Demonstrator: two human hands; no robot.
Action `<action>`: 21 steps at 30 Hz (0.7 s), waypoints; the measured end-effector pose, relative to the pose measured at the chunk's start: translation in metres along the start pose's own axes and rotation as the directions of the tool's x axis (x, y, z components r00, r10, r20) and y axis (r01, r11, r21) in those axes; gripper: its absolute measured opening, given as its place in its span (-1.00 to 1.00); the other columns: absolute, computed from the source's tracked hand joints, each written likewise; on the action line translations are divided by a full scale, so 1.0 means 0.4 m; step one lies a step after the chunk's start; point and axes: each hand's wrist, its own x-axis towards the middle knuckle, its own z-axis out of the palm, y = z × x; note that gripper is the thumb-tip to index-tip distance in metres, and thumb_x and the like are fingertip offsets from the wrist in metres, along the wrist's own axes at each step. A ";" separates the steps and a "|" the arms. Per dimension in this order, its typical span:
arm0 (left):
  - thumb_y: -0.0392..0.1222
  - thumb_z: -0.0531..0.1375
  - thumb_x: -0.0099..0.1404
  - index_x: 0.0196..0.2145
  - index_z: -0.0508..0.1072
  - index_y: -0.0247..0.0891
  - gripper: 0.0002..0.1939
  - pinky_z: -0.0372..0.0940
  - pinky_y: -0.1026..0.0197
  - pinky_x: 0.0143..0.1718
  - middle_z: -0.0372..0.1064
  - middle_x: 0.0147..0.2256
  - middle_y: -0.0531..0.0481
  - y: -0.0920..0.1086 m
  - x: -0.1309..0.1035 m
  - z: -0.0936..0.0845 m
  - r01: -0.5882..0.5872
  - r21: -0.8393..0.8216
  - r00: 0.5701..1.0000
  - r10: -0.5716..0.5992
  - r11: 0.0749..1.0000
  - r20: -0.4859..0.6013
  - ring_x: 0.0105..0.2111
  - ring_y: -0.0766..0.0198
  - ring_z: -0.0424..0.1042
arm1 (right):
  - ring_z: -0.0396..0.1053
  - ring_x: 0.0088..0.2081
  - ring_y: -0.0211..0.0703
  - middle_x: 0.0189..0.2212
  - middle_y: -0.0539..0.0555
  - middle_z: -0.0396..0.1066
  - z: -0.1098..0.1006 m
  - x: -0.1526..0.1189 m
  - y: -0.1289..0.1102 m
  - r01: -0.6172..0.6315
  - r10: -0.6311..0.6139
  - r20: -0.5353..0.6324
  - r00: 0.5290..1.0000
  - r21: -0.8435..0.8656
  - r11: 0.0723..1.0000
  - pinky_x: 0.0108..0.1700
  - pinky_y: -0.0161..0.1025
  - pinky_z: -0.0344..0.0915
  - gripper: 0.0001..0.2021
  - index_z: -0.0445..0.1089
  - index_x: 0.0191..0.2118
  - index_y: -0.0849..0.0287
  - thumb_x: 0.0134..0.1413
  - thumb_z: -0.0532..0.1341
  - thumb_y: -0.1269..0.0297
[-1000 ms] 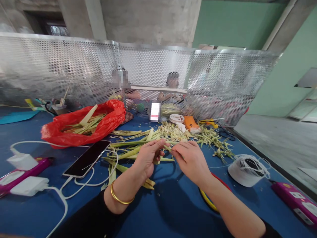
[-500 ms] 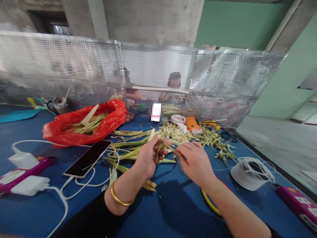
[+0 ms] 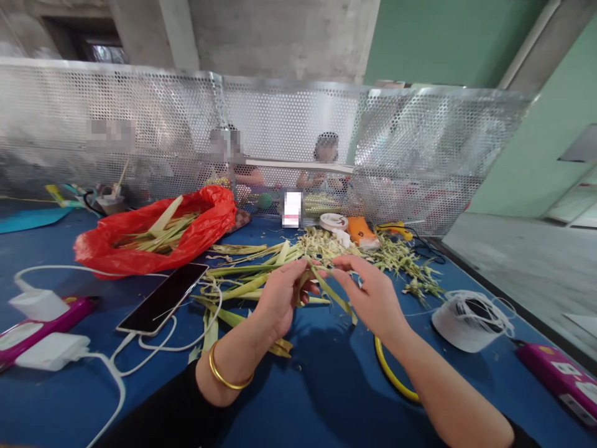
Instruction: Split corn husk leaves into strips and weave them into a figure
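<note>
My left hand is closed on a pale green corn husk strip, pinching it between thumb and fingers. The strip's long end slants down to the right, beneath my other hand. Beside it, my right hand has its thumb and forefinger apart near the top of the strip; its other fingers are partly hidden. Under and behind my left hand lie loose corn husks on the blue table. A heap of short husk pieces lies just beyond both hands.
A red plastic bag of husks and a phone with white cables lie left. To the right are a white cord spool, a purple power strip and a yellow ring. A perforated metal screen stands behind; people sit beyond it.
My right hand has let go of the husk strip and its fingers have spread. The strip's end now hangs down to the right. My left hand keeps its hold.
</note>
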 end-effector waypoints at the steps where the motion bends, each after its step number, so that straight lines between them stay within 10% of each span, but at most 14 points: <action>1: -0.06 0.31 0.07 -0.33 0.50 -0.32 -0.72 0.05 0.41 -0.67 0.50 -0.43 -0.02 -0.002 0.000 0.000 -0.007 0.019 1.000 0.007 1.000 0.006 -0.62 0.45 0.32 | 0.38 -0.28 -0.10 -0.29 0.10 0.48 0.003 0.001 0.003 -0.057 0.054 0.061 0.997 0.050 0.997 -0.32 -0.26 0.22 -0.82 0.41 -0.19 0.12 0.19 0.12 0.19; 9: -0.10 0.35 -0.01 -0.49 0.47 -0.32 -0.77 -0.01 0.42 -0.70 0.36 -0.62 0.10 -0.019 0.006 -0.007 -0.106 0.231 0.989 0.127 0.967 -0.074 -0.69 0.50 0.23 | 0.25 -0.44 -0.22 -0.54 -0.02 0.36 0.007 -0.009 -0.013 0.007 -0.032 0.192 0.981 0.126 0.992 -0.37 -0.30 0.15 -0.82 0.37 -0.44 0.12 0.17 0.13 0.27; 14: -0.01 0.31 0.06 -0.54 0.46 -0.30 -0.72 0.00 0.40 -0.72 0.43 -0.58 0.03 -0.004 -0.008 0.002 -0.085 0.316 0.994 0.058 0.945 0.095 -0.71 0.47 0.26 | 0.30 -0.36 -0.17 -0.41 0.06 0.42 -0.013 0.005 -0.009 -0.133 0.115 0.110 0.987 0.171 0.976 -0.38 -0.28 0.17 -0.71 0.42 -0.43 0.14 0.17 0.11 0.08; 18: -0.01 0.26 0.10 -0.51 0.51 -0.30 -0.73 -0.04 0.39 -0.74 0.48 -0.52 -0.04 -0.020 -0.025 0.019 -0.066 0.442 0.972 -0.043 0.895 0.233 -0.73 0.45 0.28 | 0.23 -0.54 -0.24 -0.63 -0.01 0.28 0.002 0.005 -0.008 -0.428 0.200 0.455 0.868 0.479 0.766 -0.46 -0.28 0.20 -0.59 0.39 -0.55 0.18 0.11 0.13 -0.04; 21: -0.11 0.22 0.11 -0.47 0.54 -0.31 -0.80 -0.07 0.39 -0.76 0.48 -0.54 -0.06 -0.045 -0.031 0.026 0.014 0.518 0.953 -0.167 0.856 0.251 -0.76 0.45 0.26 | 0.21 -0.58 -0.27 -0.57 -0.03 0.31 0.017 -0.003 -0.016 -0.530 0.267 0.476 0.838 0.588 0.611 -0.58 -0.31 0.14 -0.71 0.47 -0.37 0.18 -0.01 0.24 0.03</action>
